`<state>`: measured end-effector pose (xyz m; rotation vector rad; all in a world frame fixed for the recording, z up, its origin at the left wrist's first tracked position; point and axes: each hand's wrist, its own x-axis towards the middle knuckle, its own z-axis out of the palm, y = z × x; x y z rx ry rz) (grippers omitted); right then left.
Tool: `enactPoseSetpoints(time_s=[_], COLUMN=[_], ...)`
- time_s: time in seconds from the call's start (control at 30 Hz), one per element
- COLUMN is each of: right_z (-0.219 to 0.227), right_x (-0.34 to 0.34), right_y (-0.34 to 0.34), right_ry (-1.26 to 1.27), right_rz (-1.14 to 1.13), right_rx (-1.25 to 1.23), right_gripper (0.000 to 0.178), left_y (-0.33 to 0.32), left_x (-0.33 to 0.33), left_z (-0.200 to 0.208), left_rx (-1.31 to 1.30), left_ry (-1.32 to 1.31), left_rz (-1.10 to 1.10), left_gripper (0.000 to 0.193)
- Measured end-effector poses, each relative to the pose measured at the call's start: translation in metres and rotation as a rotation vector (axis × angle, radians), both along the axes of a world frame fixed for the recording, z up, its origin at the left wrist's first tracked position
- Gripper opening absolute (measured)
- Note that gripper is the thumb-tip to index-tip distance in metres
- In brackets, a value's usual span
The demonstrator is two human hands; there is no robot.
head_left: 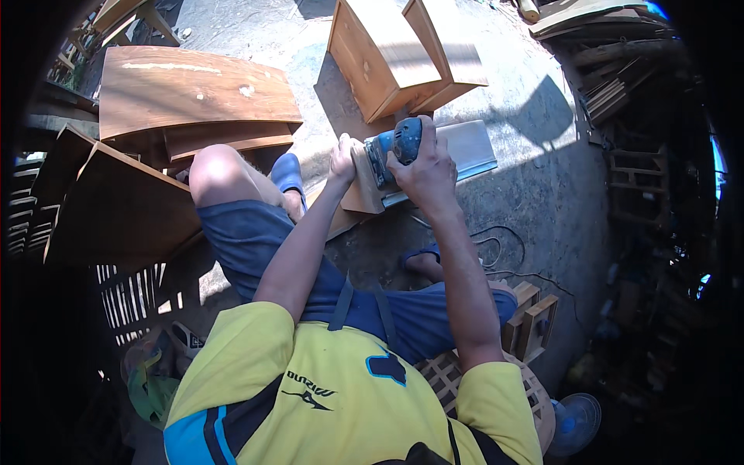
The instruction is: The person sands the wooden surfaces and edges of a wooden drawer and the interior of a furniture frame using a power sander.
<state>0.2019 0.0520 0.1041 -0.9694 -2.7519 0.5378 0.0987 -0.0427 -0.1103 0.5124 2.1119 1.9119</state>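
My right hand (431,172) is wrapped round a blue and black power sander (406,139). The sander's flat pad rests against the face of a wooden piece (364,184), which stands tilted in front of my knees. On that piece's left edge my left hand (341,159) is closed, its fingers partly hidden from above. A pale wooden board (473,143) reaches out to the right behind the sander, along the same work.
Two wooden box-like pieces (380,50) stand just beyond the sander. Large curved wooden panels (194,89) lie at the left. A cable (535,276) runs over the concrete floor (535,194) at the right. Small wooden frames (536,325) sit beside my right knee; stacked timber (612,93) is farther right.
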Motion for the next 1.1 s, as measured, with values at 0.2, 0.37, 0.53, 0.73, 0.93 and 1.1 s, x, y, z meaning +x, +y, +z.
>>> enactPoseSetpoints(time_s=[0.2, 0.37, 0.53, 0.73, 0.93, 1.1], right_z=[-0.002, 0.001, 0.000, -0.002, 0.004, -0.002], right_x=[-0.019, -0.032, -0.007, 0.009, -0.005, -0.012], right_y=[-0.003, 0.000, -0.006, -0.015, -0.007, 0.023], right_ry=[0.013, 0.011, -0.035, 0.005, -0.057, -0.056], right_rz=[0.023, -0.014, -0.002, 0.027, 0.022, -0.018], right_rx=[0.009, 0.017, 0.030, 0.034, 0.028, 0.080], right_gripper=[0.085, 0.085, 0.086, 0.088, 0.089, 0.088], left_y=[-0.001, 0.002, 0.001, -0.006, 0.000, -0.005], left_x=[-0.003, -0.001, 0.000, -0.012, -0.001, -0.007], left_z=[-0.016, -0.008, -0.008, -0.024, -0.011, -0.010], left_rx=[-0.037, -0.007, -0.004, 0.093, -0.051, 0.082], left_ry=[0.010, -0.115, -0.172, -0.248, 0.020, -0.222], left_rz=[-0.077, -0.046, -0.085, -0.136, -0.032, -0.176], left_gripper=[0.049, 0.052, 0.059, 0.060, 0.055, 0.047])
